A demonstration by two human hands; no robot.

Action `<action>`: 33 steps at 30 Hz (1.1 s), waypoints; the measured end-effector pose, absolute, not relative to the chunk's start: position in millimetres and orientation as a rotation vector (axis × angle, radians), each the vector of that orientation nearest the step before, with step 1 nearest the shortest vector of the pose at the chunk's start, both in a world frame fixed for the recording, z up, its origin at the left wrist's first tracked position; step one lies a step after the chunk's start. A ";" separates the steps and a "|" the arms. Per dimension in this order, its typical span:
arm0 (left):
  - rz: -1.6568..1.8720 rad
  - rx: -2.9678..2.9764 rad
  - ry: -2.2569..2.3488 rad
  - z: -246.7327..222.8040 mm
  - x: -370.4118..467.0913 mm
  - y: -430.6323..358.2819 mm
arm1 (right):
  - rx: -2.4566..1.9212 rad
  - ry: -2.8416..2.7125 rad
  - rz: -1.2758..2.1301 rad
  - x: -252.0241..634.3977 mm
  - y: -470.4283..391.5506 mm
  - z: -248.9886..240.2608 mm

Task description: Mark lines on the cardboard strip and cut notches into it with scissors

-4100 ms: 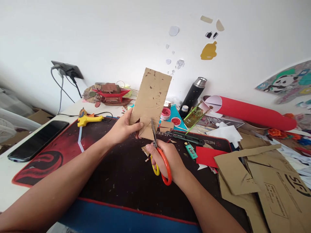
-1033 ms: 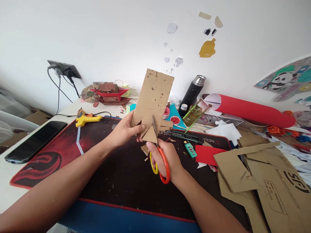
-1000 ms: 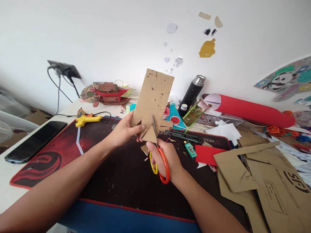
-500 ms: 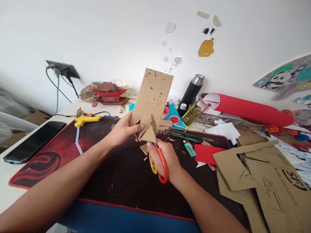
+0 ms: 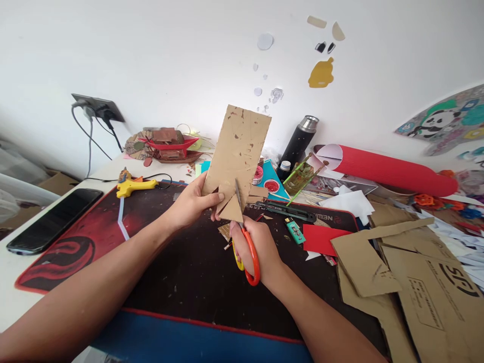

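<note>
My left hand (image 5: 195,200) pinches the lower left edge of a tall piece of cardboard (image 5: 239,146), thumb in front and fingers behind it. The cardboard is held tilted above the desk mat, with brown torn specks on its face. Cuts at its lower end set off a triangular flap. My right hand (image 5: 260,247) is closed round the handles of a pair of scissors (image 5: 254,259), one loop orange-red and the other yellow. The scissor blades point up and lie in the cut along the right side of the flap.
A dark desk mat (image 5: 181,282) lies below my hands. On the left are a yellow glue gun (image 5: 132,187) and a phone (image 5: 55,221). A utility knife (image 5: 287,212), a red paper (image 5: 325,239) and cardboard sheets (image 5: 427,292) lie right. A black flask (image 5: 298,138) stands behind.
Almost nothing differs. The cardboard's top has shifted very slightly up and right, and the scissor handles have moved a touch left. Both hands keep their holds.
</note>
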State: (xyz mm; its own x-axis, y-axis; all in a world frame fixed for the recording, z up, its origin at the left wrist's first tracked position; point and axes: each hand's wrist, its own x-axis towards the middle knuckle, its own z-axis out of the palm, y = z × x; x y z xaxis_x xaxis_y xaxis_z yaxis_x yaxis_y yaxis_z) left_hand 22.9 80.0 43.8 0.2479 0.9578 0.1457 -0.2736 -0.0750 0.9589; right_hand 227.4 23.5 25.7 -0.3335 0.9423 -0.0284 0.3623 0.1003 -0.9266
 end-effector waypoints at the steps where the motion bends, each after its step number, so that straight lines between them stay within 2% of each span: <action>1: 1.203 1.203 0.763 43.9 23.0 80.0 | -1.276 -1.772 1.226 227.5 23.6 25.4; 24: 1.361 1.083 0.838 51.4 29.1 77.9 | -1.173 -1.813 1.285 231.3 36.3 21.9; 33: 1.841 0.899 0.893 65.4 2.0 99.4 | -1.101 -1.730 1.468 232.5 30.9 16.4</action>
